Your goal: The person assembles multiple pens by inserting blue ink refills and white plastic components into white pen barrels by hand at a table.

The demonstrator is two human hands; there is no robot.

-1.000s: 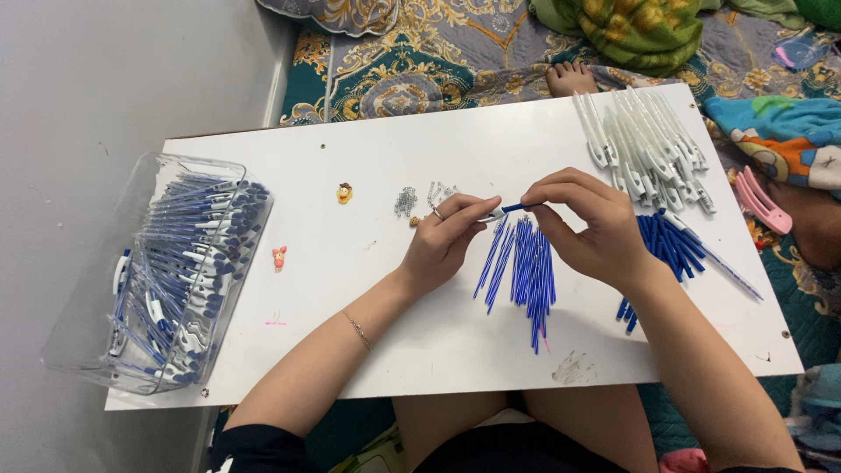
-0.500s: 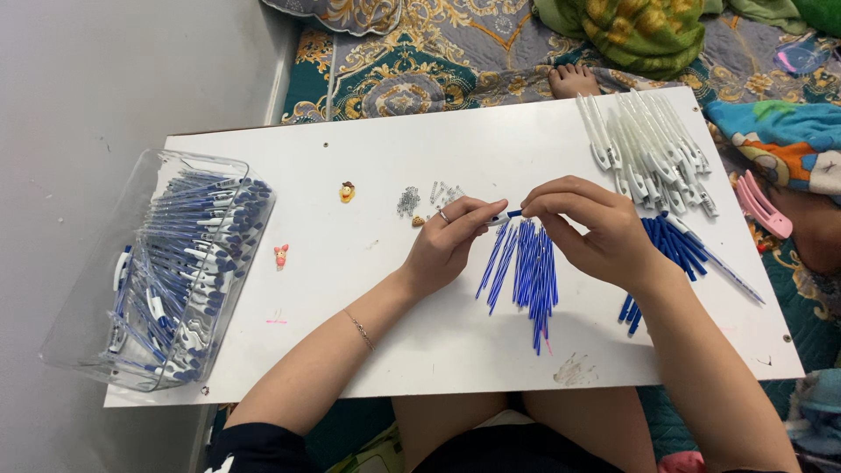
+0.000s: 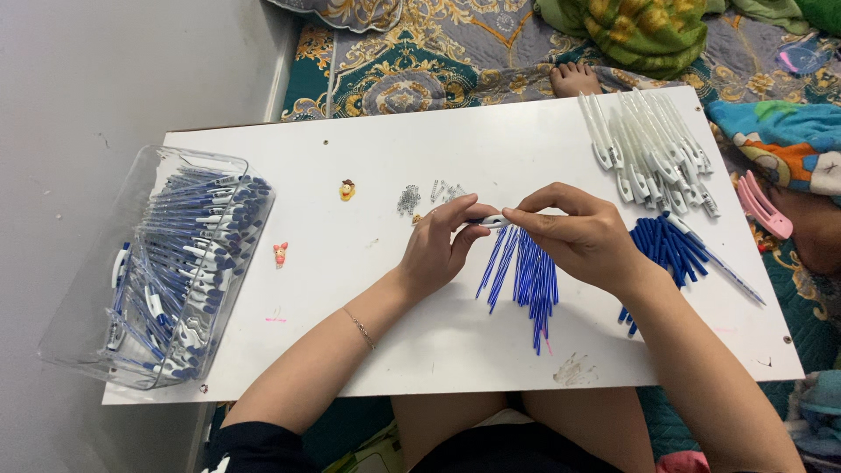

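Both hands meet over the middle of the white board (image 3: 368,350) that's laid across the person's lap. The left hand (image 3: 438,250) and right hand (image 3: 583,236) are pinched together on a small pen part (image 3: 487,222), white and blue, held just above the board. It's thin and smooth like plastic, and its long axis runs roughly left to right, one end in each hand's fingertips. Which end is the tip is too small to tell.

Right under it is a loose pile of blue refills (image 3: 526,280), skinny straight sticks fanned out and pointing mostly toward the person. Just past the left hand's fingers there's a little scatter of tiny metal springs (image 3: 409,200), shiny and coiled.

Off by the right wrist sits a bunch of blue pen barrels (image 3: 666,250), and behind that a heap of glossy white pen casings (image 3: 648,144) with clips. Far left, a clear plastic tray (image 3: 79,324) hangs over the board edge, packed with finished blue and white pens (image 3: 188,254). Two small cartoon stickers (image 3: 348,189) are stuck on the board. A thin chain bracelet (image 3: 359,327) is on the left wrist.
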